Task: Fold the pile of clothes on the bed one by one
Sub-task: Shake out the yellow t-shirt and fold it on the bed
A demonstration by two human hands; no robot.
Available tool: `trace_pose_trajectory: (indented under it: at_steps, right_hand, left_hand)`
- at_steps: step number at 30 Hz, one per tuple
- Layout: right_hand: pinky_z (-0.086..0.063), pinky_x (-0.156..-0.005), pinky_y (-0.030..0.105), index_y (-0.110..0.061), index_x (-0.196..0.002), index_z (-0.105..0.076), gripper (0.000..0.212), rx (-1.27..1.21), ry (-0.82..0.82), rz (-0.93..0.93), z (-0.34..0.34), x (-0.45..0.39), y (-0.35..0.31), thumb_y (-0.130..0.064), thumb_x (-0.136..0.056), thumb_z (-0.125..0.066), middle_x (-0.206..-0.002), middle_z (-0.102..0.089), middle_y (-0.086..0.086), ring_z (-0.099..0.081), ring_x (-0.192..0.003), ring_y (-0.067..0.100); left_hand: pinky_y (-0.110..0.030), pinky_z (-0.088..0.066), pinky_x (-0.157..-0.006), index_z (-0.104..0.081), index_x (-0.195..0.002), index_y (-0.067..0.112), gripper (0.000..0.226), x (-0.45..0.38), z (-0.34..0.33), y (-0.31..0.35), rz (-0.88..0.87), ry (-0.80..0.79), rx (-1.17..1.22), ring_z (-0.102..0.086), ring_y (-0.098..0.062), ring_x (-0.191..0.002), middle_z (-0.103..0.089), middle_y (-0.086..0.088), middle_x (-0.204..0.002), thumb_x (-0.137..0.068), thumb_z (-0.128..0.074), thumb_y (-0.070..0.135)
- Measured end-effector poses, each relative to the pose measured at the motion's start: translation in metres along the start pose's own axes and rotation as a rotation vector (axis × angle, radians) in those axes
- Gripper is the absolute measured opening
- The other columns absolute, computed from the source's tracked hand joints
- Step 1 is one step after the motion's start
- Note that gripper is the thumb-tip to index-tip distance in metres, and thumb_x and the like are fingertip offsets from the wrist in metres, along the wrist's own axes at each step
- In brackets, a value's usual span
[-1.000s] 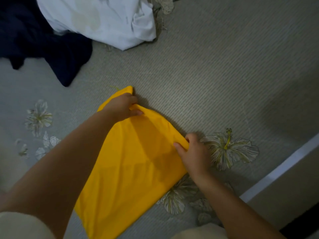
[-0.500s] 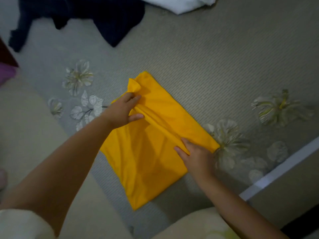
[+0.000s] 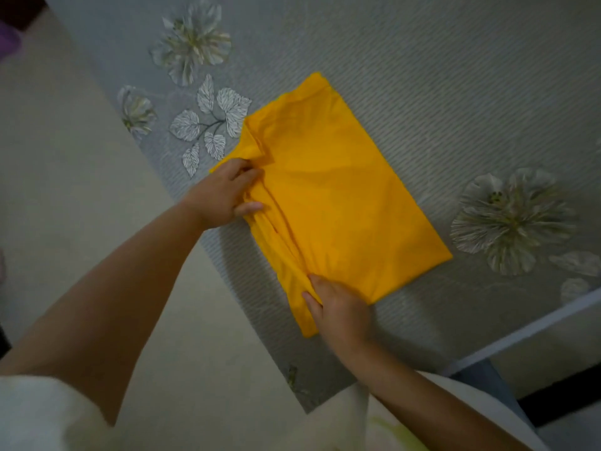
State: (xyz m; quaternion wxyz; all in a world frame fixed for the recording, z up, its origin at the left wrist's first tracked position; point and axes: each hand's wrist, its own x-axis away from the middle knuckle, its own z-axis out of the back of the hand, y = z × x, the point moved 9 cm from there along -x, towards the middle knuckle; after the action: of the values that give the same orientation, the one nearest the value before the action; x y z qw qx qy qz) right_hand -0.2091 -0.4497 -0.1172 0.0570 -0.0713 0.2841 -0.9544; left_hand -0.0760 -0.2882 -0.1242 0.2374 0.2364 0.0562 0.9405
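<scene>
Nearest to us, our two bare forearms reach out from pale sleeves [image 3: 35, 415] over the grey sheet [image 3: 455, 76] of the bed. Our right hand [image 3: 341, 312] lies on the near corner of the yellow cloth [image 3: 338, 196], and its fingers curl around the bunched left edge there, so it holds the cloth. A little farther, our left hand [image 3: 224, 193] grips the same edge higher up; the thumb and the fingers close on the gathered folds. The cloth itself lies flat on the sheet as a long folded rectangle, turned diagonally, with its far corner pointing away from us. Along its left side the layers are wrinkled, while the right side is smooth. To the right of the cloth the sheet has a printed flower [image 3: 507, 222], to the left printed leaves [image 3: 211, 125], and beyond them another flower [image 3: 192, 43]. Left of the bed we see a pale floor [image 3: 65, 157].
</scene>
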Motion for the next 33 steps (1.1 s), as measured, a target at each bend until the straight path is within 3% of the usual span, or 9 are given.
trace_pose_trajectory:
  at_steps: [4,6,10,12,15,22,24,28,33]
  right_hand:
    - [-0.036,-0.036,0.017,-0.014,-0.086,-0.073,0.039,0.091,-0.12,0.109,-0.02,0.01,-0.01,-0.043,-0.061,-0.068,-0.057,-0.063,0.001,-0.059,-0.045,0.019]
    - [-0.038,-0.039,0.017,-0.013,-0.093,-0.072,0.062,0.141,-0.197,0.157,-0.03,0.014,-0.011,-0.051,-0.044,-0.083,-0.06,-0.064,0.001,-0.06,-0.047,0.019]
    - [-0.039,-0.038,0.019,-0.01,-0.095,-0.071,0.052,0.038,-0.226,0.246,-0.02,0.012,-0.012,-0.053,-0.075,-0.05,-0.063,-0.066,0.003,-0.062,-0.049,0.019]
    - [-0.045,-0.049,0.027,-0.006,-0.095,-0.069,0.054,-0.108,-0.165,0.235,0.0,0.002,0.002,-0.046,-0.094,-0.032,-0.069,-0.067,0.01,-0.063,-0.061,0.024]
    - [-0.037,-0.072,0.036,-0.005,-0.1,-0.061,0.035,-0.03,0.05,0.15,0.042,-0.029,0.044,-0.035,-0.091,-0.043,-0.084,-0.064,0.02,-0.048,-0.084,0.026]
    - [-0.036,-0.092,0.045,-0.006,-0.141,-0.032,0.076,0.133,-0.183,-0.308,0.063,-0.062,0.123,-0.04,-0.081,-0.063,-0.127,-0.047,0.026,-0.044,-0.115,0.04]
    - [-0.03,-0.102,0.044,-0.009,-0.145,-0.022,0.075,0.035,-0.237,-0.39,0.058,-0.055,0.128,-0.031,-0.085,-0.063,-0.141,-0.039,0.018,-0.038,-0.127,0.034]
    - [-0.026,-0.107,0.049,-0.012,-0.145,-0.021,0.073,-0.084,-0.295,-0.397,0.064,-0.061,0.138,-0.021,-0.086,-0.063,-0.144,-0.037,0.015,-0.038,-0.129,0.034]
    - [-0.027,-0.107,0.046,-0.008,-0.143,-0.027,0.07,0.079,-0.24,-0.323,0.112,-0.13,0.177,-0.017,-0.084,-0.064,-0.137,-0.044,0.02,-0.043,-0.124,0.034]
  left_hand:
    - [-0.059,-0.048,-0.08,-0.06,-0.111,-0.007,0.072,0.015,-0.007,-0.021,0.084,0.119,-0.022,-0.058,-0.05,-0.093,-0.058,-0.033,-0.105,-0.095,-0.026,0.055]
    - [-0.061,-0.044,-0.085,-0.058,-0.116,-0.005,0.074,0.029,-0.016,-0.034,0.189,0.153,0.011,-0.055,-0.053,-0.099,-0.055,-0.036,-0.112,-0.094,-0.026,0.057]
    - [-0.049,-0.033,-0.1,-0.041,-0.136,0.002,0.073,0.06,-0.03,-0.05,0.529,0.194,0.262,-0.042,-0.043,-0.121,-0.041,-0.031,-0.131,-0.087,-0.035,0.056]
    - [-0.043,-0.032,-0.1,-0.031,-0.142,0.006,0.063,0.073,-0.037,-0.048,0.734,0.262,0.393,-0.04,-0.038,-0.122,-0.041,-0.028,-0.132,-0.092,-0.044,0.044]
    - [-0.043,-0.039,-0.097,-0.01,-0.147,0.012,0.072,0.082,-0.053,-0.023,0.913,0.324,0.681,-0.048,-0.035,-0.118,-0.045,-0.023,-0.134,-0.093,-0.046,0.043]
    - [-0.033,-0.041,-0.074,0.002,-0.147,0.017,0.083,0.081,-0.064,0.036,1.046,0.439,0.936,-0.056,-0.035,-0.101,-0.055,-0.022,-0.119,-0.09,-0.055,0.035]
    - [-0.035,-0.041,-0.084,0.0,-0.147,0.017,0.082,0.075,-0.064,0.041,1.02,0.441,0.957,-0.051,-0.034,-0.112,-0.045,-0.019,-0.136,-0.09,-0.057,0.028]
    - [-0.03,-0.032,-0.094,0.003,-0.147,0.014,0.087,0.065,-0.057,0.04,0.922,0.384,0.901,-0.04,-0.032,-0.127,-0.023,-0.012,-0.151,-0.088,-0.06,0.025]
    - [-0.041,-0.039,-0.085,0.002,-0.147,0.013,0.096,0.062,-0.043,0.037,0.955,0.314,0.706,-0.044,-0.037,-0.118,-0.042,-0.023,-0.135,-0.082,-0.06,0.046]
